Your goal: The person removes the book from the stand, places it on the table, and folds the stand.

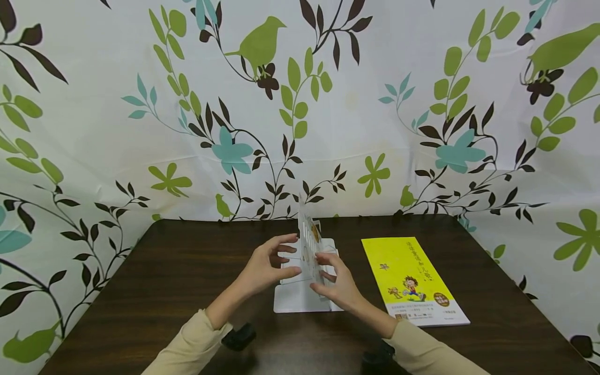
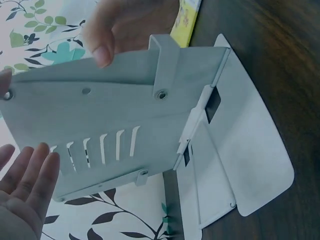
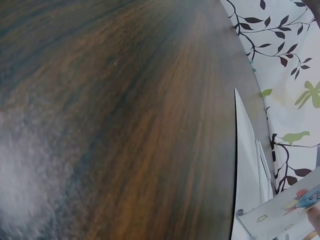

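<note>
A white metal book stand (image 1: pixel 297 301) stands at the middle of the table, its slotted panel (image 2: pixel 107 112) raised steeply from the flat base plate (image 2: pixel 250 130). Cartoon pictures show on the panel's right face. My right hand (image 1: pixel 344 286) grips the panel's near edge, the thumb lying over it in the left wrist view. To the left of the panel, my left hand (image 1: pixel 267 263) is held with fingers and thumb apart, close to the plain face. Its fingers (image 2: pixel 37 175) look nearly straight in the left wrist view. A fingertip (image 3: pixel 314 217) shows at the printed face in the right wrist view.
A yellow book (image 1: pixel 412 276) with a cartoon cover lies to the right of the stand. Behind the dark wooden table (image 1: pixel 187 260) hangs a white cloth (image 1: pixel 351 130) patterned with leaves and birds. Black wrist devices (image 1: pixel 239 337) sit below the sleeves.
</note>
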`<state>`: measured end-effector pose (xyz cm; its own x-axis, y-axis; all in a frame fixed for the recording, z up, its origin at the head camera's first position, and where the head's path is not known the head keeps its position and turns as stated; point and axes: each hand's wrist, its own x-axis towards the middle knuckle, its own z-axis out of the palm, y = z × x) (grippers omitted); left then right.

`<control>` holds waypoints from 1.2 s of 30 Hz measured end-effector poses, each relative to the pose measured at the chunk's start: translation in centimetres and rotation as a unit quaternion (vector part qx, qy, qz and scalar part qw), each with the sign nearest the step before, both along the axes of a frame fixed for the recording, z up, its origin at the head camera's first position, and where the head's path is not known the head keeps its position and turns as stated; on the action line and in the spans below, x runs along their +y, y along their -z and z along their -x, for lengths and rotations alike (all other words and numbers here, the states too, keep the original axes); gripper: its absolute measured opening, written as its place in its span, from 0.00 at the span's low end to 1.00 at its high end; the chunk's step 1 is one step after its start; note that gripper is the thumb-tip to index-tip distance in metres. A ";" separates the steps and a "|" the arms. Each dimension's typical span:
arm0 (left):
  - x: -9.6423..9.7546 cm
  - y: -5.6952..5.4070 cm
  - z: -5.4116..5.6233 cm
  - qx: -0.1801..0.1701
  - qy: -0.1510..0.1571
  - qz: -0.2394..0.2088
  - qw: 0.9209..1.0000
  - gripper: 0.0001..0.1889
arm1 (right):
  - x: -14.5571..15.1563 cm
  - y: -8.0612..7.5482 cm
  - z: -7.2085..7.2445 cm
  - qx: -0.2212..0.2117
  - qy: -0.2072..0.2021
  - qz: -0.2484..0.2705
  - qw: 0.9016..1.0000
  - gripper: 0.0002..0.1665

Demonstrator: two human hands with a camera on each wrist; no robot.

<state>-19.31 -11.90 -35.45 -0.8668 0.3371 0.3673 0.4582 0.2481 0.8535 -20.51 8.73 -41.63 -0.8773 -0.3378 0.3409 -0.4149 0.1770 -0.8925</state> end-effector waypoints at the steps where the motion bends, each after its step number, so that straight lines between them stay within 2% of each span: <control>1: 0.1 -0.2 -0.2 0.001 -0.001 -0.004 1.000 0.34 | -0.1 -0.3 -0.2 -0.001 0.001 0.000 1.000 0.32; 6: 0.8 -1.6 -1.8 0.034 -0.011 -0.011 0.999 0.35 | -0.5 -2.2 -1.3 -0.003 -0.011 0.006 1.000 0.31; 9: 1.1 -2.1 -2.3 0.065 -0.026 -0.007 0.997 0.35 | -0.6 -2.5 -1.6 0.002 -0.017 -0.003 1.000 0.31; 14: 1.3 -2.1 -2.6 0.093 -0.045 -0.018 0.995 0.32 | -0.3 -0.9 -0.4 0.000 -0.033 -0.022 0.999 0.32; 19: 1.0 -1.5 -2.5 0.092 -0.055 -0.022 0.994 0.31 | 0.6 0.3 0.3 -0.020 -0.055 -0.046 0.997 0.34; 26: 0.0 1.2 -1.1 0.075 -0.063 -0.016 0.995 0.36 | 1.8 0.9 0.0 -0.047 -0.083 -0.070 0.993 0.34; 32: -0.5 1.7 -1.1 0.066 -0.054 -0.037 0.996 0.36 | 2.5 1.7 0.0 -0.040 -0.098 -0.092 0.990 0.33; 36: -0.9 1.9 -1.4 0.062 -0.065 -0.032 0.996 0.35 | 2.6 1.9 -0.2 -0.031 -0.100 -0.110 0.988 0.32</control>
<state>-17.92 -12.81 -37.34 -0.8486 0.1984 0.4904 0.5280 0.2590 0.8088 -20.36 11.33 -43.55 -0.8022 -0.5670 0.1870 -0.4066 0.2896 -0.8665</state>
